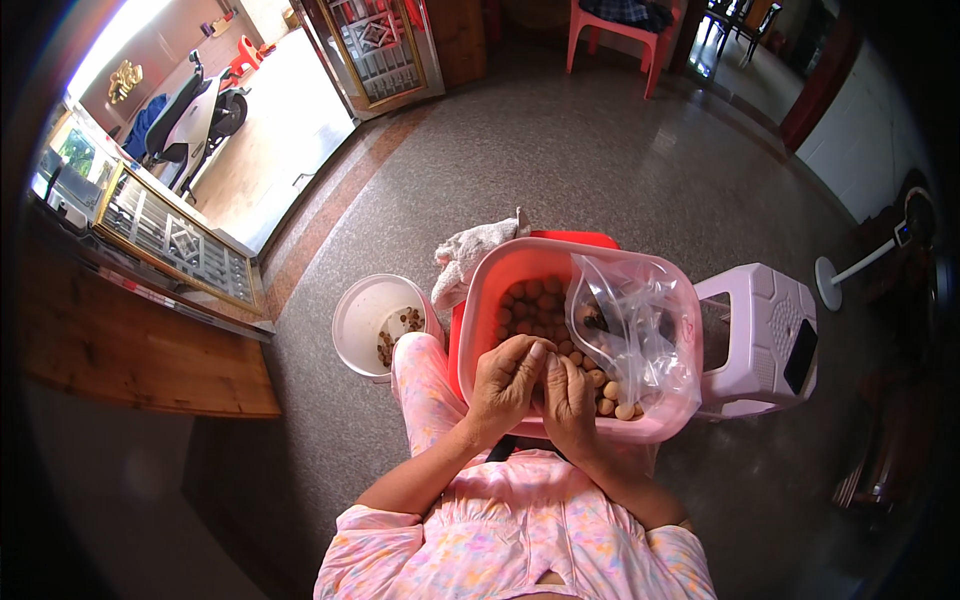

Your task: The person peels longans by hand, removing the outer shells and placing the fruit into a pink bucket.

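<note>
Both hands meet over the near side of a pink plastic basin (681, 300), thumbs side by side. My left hand (506, 379) and my right hand (568, 397) have curled fingers; whatever may be pinched between them is hidden. Round brown fruits, perhaps longans (541, 307), fill the basin's left part and its near side. A clear plastic bag (637, 322) lies over the right part, with something dark showing through it. To the left, a white bucket (354, 330) stands on the floor with small brown bits at its bottom.
A light towel (469, 255) hangs at the basin's far left corner, by a red object (585, 238) beneath the basin. Close on the right is a pale plastic stool (757, 322) bearing a black phone (802, 356). Farther off stand a red chair (621, 30) and a scooter (184, 131).
</note>
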Action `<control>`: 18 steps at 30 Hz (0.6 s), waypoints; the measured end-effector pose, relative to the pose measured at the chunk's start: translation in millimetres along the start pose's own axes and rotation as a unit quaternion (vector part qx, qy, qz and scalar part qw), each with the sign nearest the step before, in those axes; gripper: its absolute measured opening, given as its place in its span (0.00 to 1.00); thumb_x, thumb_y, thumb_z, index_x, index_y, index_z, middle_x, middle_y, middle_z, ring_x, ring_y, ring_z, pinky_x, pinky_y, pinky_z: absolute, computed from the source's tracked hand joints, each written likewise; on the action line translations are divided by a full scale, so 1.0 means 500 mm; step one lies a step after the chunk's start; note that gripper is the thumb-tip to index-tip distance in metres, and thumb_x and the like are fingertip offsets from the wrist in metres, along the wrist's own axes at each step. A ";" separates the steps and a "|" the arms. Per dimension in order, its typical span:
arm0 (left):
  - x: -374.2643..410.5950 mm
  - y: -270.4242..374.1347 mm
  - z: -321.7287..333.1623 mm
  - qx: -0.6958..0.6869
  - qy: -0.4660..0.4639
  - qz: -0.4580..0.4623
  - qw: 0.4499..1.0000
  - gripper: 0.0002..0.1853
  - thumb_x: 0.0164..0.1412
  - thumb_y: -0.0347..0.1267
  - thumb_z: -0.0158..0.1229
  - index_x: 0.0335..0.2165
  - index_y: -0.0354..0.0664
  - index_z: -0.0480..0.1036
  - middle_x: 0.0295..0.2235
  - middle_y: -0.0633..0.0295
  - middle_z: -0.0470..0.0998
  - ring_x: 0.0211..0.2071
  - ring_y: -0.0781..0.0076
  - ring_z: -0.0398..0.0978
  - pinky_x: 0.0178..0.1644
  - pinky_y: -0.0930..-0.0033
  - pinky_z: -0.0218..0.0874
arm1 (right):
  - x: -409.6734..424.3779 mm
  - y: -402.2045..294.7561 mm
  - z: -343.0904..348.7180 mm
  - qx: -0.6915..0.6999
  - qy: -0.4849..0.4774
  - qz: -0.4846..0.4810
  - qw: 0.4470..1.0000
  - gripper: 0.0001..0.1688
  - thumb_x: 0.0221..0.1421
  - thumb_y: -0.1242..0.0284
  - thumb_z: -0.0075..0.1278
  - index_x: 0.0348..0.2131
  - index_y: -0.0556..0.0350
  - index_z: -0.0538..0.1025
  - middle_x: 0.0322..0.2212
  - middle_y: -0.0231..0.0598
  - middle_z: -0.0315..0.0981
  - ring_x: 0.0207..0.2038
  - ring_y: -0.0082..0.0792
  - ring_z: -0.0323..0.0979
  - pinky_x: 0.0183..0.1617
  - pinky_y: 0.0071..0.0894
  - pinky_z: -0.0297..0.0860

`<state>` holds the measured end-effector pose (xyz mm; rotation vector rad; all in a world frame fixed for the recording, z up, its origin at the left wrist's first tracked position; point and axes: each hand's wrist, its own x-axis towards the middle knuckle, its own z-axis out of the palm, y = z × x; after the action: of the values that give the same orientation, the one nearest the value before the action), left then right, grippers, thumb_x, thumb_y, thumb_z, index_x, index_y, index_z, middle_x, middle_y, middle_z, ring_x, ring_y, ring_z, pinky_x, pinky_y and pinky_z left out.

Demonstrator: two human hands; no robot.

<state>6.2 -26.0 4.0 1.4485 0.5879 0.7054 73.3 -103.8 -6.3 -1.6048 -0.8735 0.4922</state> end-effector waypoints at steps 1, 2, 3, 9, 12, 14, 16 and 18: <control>0.001 -0.006 0.002 -0.002 0.006 0.016 1.000 0.08 0.56 0.27 0.45 0.28 0.32 0.68 0.18 0.61 0.68 0.19 0.81 0.66 0.22 0.79 0.58 | -0.003 -0.003 0.001 -0.034 0.013 -0.022 0.999 0.17 0.58 0.67 0.33 0.30 0.64 0.69 0.20 0.39 0.65 0.25 0.27 0.63 0.27 0.24 0.60; 0.002 -0.016 0.004 -0.004 0.011 0.031 0.999 0.08 0.56 0.27 0.45 0.28 0.32 0.68 0.17 0.61 0.68 0.19 0.81 0.65 0.22 0.80 0.58 | -0.003 -0.006 0.001 -0.029 0.009 -0.002 1.000 0.17 0.58 0.67 0.33 0.30 0.64 0.69 0.20 0.40 0.65 0.25 0.29 0.63 0.28 0.25 0.60; 0.002 -0.024 0.005 -0.005 0.017 0.047 0.999 0.08 0.56 0.27 0.45 0.28 0.32 0.68 0.17 0.62 0.68 0.19 0.81 0.65 0.22 0.80 0.58 | -0.003 -0.009 0.001 -0.024 0.005 0.017 1.000 0.17 0.58 0.68 0.33 0.30 0.64 0.69 0.21 0.42 0.65 0.25 0.31 0.63 0.29 0.27 0.60; -0.002 0.001 0.010 -0.128 0.011 -0.098 0.987 0.10 0.57 0.30 0.44 0.27 0.32 0.68 0.17 0.65 0.69 0.18 0.85 0.65 0.19 0.84 0.58 | 0.001 0.002 0.001 0.026 -0.001 0.045 0.999 0.17 0.57 0.68 0.34 0.29 0.64 0.69 0.20 0.37 0.65 0.24 0.26 0.61 0.27 0.24 0.60; 0.003 -0.010 0.010 -0.193 0.011 -0.112 0.975 0.12 0.58 0.32 0.43 0.27 0.32 0.68 0.18 0.66 0.69 0.18 0.87 0.65 0.18 0.86 0.58 | 0.005 0.006 -0.003 0.066 -0.031 0.096 0.993 0.17 0.57 0.68 0.33 0.29 0.64 0.69 0.20 0.32 0.64 0.23 0.21 0.60 0.25 0.20 0.60; 0.005 -0.009 0.004 -0.235 0.000 -0.141 0.962 0.12 0.58 0.32 0.44 0.26 0.33 0.68 0.18 0.67 0.69 0.18 0.86 0.65 0.18 0.86 0.58 | 0.008 0.012 -0.001 0.107 -0.033 0.116 0.987 0.16 0.57 0.68 0.34 0.27 0.63 0.69 0.18 0.32 0.64 0.21 0.21 0.60 0.22 0.21 0.59; 0.009 -0.007 -0.004 -0.269 -0.016 -0.171 0.948 0.12 0.57 0.33 0.45 0.26 0.34 0.68 0.18 0.67 0.68 0.18 0.86 0.65 0.18 0.86 0.58 | 0.010 0.023 0.006 0.166 -0.012 0.118 0.979 0.17 0.56 0.68 0.35 0.24 0.63 0.68 0.14 0.36 0.65 0.16 0.24 0.61 0.19 0.25 0.58; 0.012 0.002 -0.011 -0.297 -0.034 -0.200 0.933 0.12 0.57 0.33 0.45 0.25 0.35 0.68 0.18 0.68 0.68 0.18 0.86 0.64 0.18 0.86 0.57 | 0.006 0.050 0.013 0.185 -0.004 0.118 0.976 0.17 0.56 0.68 0.35 0.24 0.64 0.68 0.16 0.34 0.64 0.17 0.22 0.60 0.19 0.24 0.58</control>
<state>6.2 -17.8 4.8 0.7531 0.5336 0.4493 77.1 -98.2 -31.6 -1.3650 -0.5578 0.7819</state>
